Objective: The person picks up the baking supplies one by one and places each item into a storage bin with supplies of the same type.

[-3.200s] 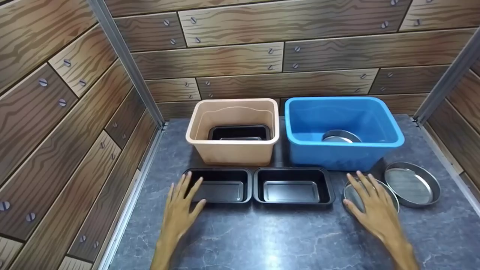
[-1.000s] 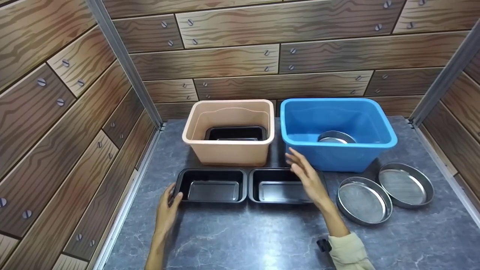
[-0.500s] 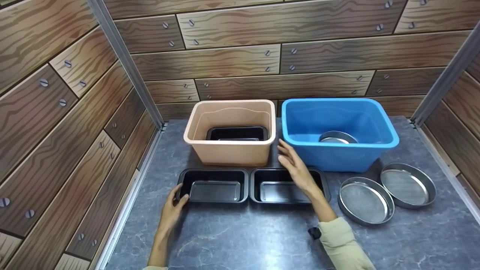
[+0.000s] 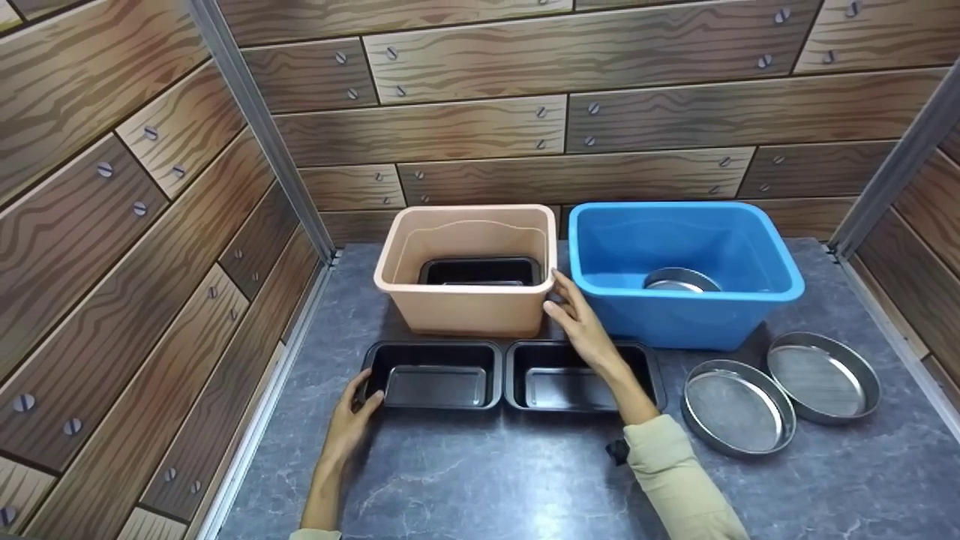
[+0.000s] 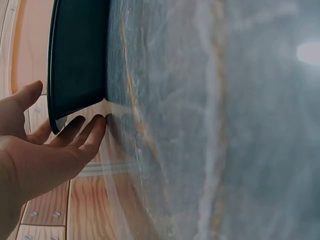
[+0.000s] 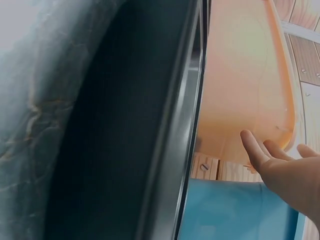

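Note:
My left hand (image 4: pixel 347 426) is at the left end of a black loaf pan (image 4: pixel 435 386), its thumb by the front corner and its fingers along the outer end. The left wrist view shows the fingers spread beside the end of the loaf pan (image 5: pixel 77 55), with the thumb apart from it. My right hand (image 4: pixel 589 330) reaches over a second loaf pan (image 4: pixel 566 386), fingertips right at the front right corner of a peach bin (image 4: pixel 469 311). In the right wrist view that hand (image 6: pixel 290 175) has loosely bent fingers close to the peach bin (image 6: pixel 240 75).
A blue bin (image 4: pixel 667 322) stands right of the peach one with a round pan (image 4: pixel 681 279) inside. Another loaf pan (image 4: pixel 480 270) lies in the peach bin. Two round cake pans (image 4: pixel 739 409) sit at the right on the grey marbled table (image 4: pixel 450 480). Wood-patterned walls enclose it.
My right hand has moved left from the round pans, across the second loaf pan, to the peach bin's corner. My left hand has settled at the left loaf pan's end.

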Demonstrator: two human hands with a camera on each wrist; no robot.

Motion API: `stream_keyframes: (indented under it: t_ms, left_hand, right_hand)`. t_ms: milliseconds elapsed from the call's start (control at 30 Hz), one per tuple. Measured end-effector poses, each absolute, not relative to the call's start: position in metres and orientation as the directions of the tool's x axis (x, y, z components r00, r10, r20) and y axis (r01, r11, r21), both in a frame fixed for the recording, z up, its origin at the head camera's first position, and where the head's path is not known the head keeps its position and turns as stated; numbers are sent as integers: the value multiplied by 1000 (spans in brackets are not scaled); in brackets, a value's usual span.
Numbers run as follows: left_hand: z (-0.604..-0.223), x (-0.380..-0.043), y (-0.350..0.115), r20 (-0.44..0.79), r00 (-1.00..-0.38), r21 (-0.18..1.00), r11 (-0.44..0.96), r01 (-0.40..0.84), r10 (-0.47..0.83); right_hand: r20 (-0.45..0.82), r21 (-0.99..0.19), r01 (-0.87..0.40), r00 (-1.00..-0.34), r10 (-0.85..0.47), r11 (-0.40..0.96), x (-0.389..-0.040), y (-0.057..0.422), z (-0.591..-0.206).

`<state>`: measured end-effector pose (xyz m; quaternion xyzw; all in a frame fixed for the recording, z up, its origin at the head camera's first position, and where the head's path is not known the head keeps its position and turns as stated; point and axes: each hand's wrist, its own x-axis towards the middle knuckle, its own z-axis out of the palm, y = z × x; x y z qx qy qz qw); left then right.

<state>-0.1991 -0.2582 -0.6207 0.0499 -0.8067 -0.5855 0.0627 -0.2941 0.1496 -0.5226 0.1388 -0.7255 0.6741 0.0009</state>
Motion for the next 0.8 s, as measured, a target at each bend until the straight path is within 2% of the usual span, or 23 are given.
stream_keyframes:
  t_ms: [167, 400, 800]
  left_hand:
    - [-619, -202, -257, 26, -992, 962, 272, -9, -127]
    - [-620, -204, -258, 15, -991, 960, 280, -22, -132]
    - [-622, -215, -256, -47, -991, 968, 240, -76, -122]
  right_hand:
    - [177, -976, -200, -960, -217, 89, -292, 144, -504]
    - [170, -977, -191, -967, -188, 99, -328, 139, -537]
    - [227, -960, -237, -971, -77, 148, -345, 130, -541]
